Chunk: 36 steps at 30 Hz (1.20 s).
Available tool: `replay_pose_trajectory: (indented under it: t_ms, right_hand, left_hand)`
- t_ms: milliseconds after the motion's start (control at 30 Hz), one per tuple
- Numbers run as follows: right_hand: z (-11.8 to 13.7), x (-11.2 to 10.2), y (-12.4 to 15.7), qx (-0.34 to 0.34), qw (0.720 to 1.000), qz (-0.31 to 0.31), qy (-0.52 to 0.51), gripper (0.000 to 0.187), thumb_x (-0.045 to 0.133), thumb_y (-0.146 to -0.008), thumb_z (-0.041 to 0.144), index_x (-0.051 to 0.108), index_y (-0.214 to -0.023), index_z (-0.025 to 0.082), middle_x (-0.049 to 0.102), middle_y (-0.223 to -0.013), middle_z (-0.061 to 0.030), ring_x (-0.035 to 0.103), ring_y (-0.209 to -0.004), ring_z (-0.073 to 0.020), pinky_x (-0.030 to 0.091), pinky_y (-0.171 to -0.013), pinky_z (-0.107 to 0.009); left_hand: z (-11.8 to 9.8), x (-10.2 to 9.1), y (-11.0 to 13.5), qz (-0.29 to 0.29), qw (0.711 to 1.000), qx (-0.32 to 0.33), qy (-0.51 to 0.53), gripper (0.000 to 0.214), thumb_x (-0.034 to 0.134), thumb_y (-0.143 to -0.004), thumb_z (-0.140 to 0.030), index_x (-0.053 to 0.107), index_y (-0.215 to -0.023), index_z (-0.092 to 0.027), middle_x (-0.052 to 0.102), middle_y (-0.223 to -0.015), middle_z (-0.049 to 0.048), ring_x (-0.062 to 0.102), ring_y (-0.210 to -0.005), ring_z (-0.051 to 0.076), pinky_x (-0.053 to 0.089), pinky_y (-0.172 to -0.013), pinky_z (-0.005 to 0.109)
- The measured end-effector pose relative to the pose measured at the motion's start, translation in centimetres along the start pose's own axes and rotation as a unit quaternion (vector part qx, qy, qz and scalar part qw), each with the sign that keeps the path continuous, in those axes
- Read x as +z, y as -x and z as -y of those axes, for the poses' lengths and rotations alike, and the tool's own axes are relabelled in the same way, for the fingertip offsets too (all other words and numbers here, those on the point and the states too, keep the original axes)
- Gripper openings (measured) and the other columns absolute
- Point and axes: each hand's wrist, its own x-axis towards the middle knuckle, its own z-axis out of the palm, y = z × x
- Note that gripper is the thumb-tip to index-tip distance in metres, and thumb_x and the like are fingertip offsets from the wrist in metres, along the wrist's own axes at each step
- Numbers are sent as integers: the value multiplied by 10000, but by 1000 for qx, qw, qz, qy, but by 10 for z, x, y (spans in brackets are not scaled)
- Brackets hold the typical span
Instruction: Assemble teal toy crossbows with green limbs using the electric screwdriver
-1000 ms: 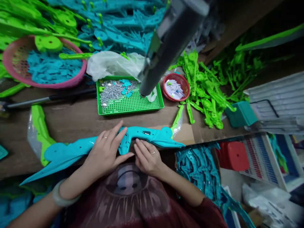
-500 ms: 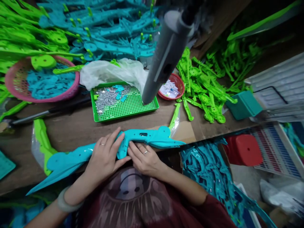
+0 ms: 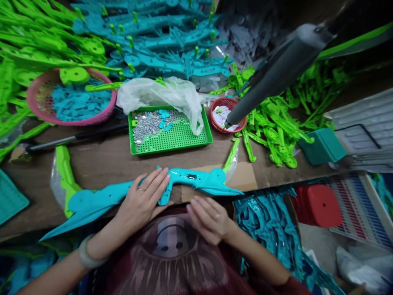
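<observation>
A blue plastic toy bow [image 3: 118, 196] with lime-green tips lies along the table's near edge. My left hand [image 3: 144, 194] is closed over its middle, next to the grip, covering part of the body. To the right of the grip, my right hand [image 3: 210, 219] is off the bow, in front of my shirt. Its fingers are bent and pressed together; whether anything is between them is hidden. A grey pen-shaped power screwdriver [image 3: 270, 76] hangs at a slant, its tip in front of a red basket [image 3: 231, 130] of small white pieces.
Behind the bow stands a green tray [image 3: 172, 150] with screws and small blue pieces. A pink basket [image 3: 35, 96] of blue parts is at left. Green parts [image 3: 273, 127] and blue parts [image 3: 172, 37] are heaped behind. A red stool [image 3: 321, 205] stands at lower right.
My right hand has come away from the bow's grip, back toward me and rightward. My left hand stays on the bow. The hanging screwdriver has swung right, from the green tray to the red basket.
</observation>
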Motion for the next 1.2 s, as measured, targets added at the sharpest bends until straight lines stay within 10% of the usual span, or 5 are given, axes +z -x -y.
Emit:
replay_pose_trajectory:
  t_ms: [167, 300, 433, 600, 1200]
  right_hand:
    - [-111, -35, -31, 269, 912, -307, 44, 233, 616, -935, 188, 716, -1145, 204, 666, -1035, -90, 653, -1044, -235, 559, -882, -390]
    - [-185, -20, -88, 295, 915, -229, -156, 598, 519, -1001, 486, 416, -1483, 147, 520, -1423, -210, 573, -1299, -323, 543, -955, -471]
    - [-153, -23, -98, 148, 932, -330, -32, 438, 553, -978, 437, 542, -1343, 195, 588, -1234, -123, 617, -1138, -264, 533, -926, -445]
    - [-44, -31, -17, 93, 971, 218, -1, 612, 642, -930, 427, 522, -1407, 62, 619, -1355, -247, 586, -1276, -374, 547, -973, -496]
    - [-79, -31, 66, 322, 926, 55, -188, 224, 590, -951, 240, 644, -1155, 162, 663, -1173, -154, 662, -1085, -218, 583, -888, -367]
  left_hand:
    - [4, 3, 4, -10, 998, 63, -19, 445, 441, -990, -101, 509, -1425, -36, 474, -1527, 254, 455, -1425, 413, 435, -1053, 546]
    - [4, 2, 7, -48, 995, 77, -27, 431, 420, -973, -37, 547, -1384, -26, 533, -1473, 261, 413, -1455, 409, 452, -1062, 545]
    - [2, 4, 14, -80, 994, 74, -9, 392, 439, -975, -44, 590, -1337, -29, 567, -1440, 260, 390, -1462, 425, 450, -1074, 558]
    - [3, 8, 20, -72, 995, 74, 2, 401, 433, -983, -55, 569, -1357, -12, 532, -1469, 271, 398, -1449, 444, 441, -1089, 569]
    - [22, 8, 21, -52, 985, 151, 60, 714, 565, -950, -116, 261, -1593, -69, 523, -1474, 276, 368, -1476, 414, 428, -1121, 563]
